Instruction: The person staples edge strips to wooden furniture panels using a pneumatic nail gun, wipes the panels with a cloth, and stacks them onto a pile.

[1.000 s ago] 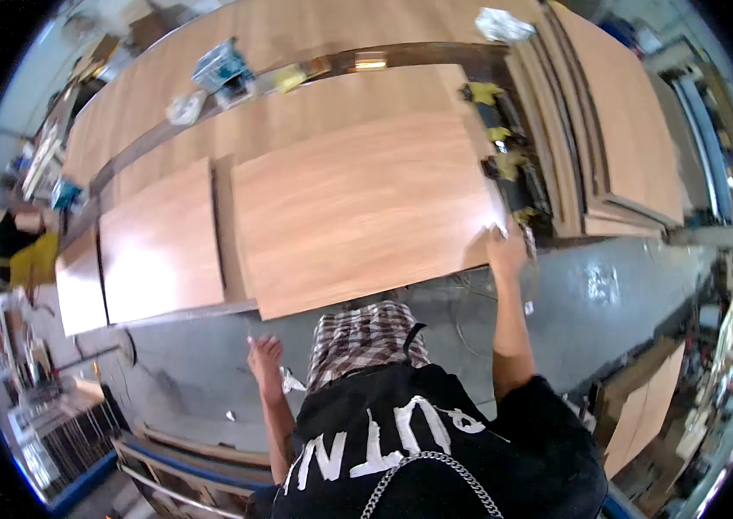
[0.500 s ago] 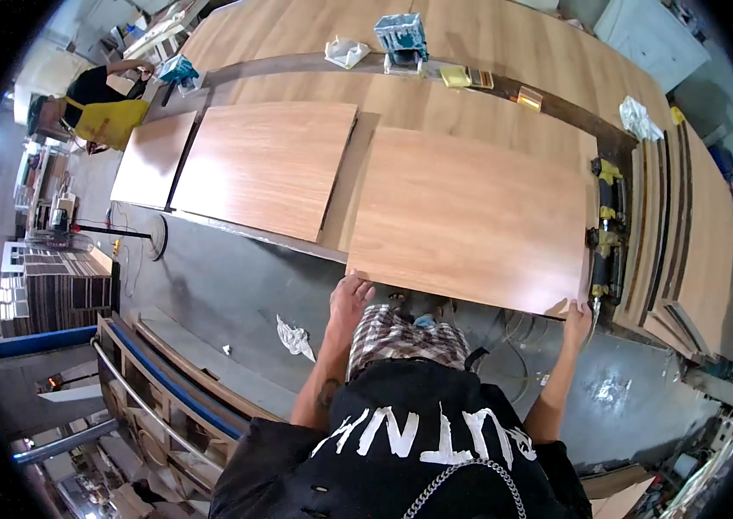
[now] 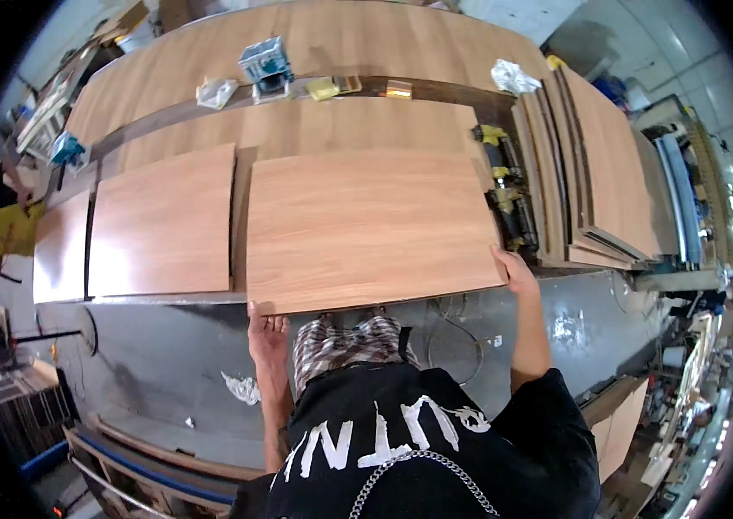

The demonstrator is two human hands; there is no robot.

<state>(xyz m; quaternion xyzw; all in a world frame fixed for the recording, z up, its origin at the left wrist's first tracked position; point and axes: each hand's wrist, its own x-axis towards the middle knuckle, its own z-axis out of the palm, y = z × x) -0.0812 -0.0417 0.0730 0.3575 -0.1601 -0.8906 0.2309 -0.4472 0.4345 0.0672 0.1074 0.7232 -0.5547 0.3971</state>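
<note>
A rectangular wood-grain panel (image 3: 371, 229) lies in front of me, its near edge jutting past the workbench. My left hand (image 3: 268, 336) is closed on its near left corner, thumb on top and fingers underneath. At the near right corner my right hand (image 3: 515, 270) grips the panel's side, with the thumb above and the other fingers partly hidden. To the left, a second wood-grain panel (image 3: 163, 225) and a smaller panel (image 3: 62, 246) lie on the bench, separated by dark gaps.
Yellow-and-black power tools (image 3: 505, 186) lie just right of the held panel. Stacked boards (image 3: 600, 156) stand beyond them. A teal-and-white container (image 3: 266, 65), a white tray (image 3: 216, 92) and crumpled plastic (image 3: 514, 77) sit toward the back. A cable (image 3: 479, 355) trails on the floor.
My view has swung to the right, so the bench appears further left and squarer to me. Both hands keep hold of the panel; my right hand now sits more along its side.
</note>
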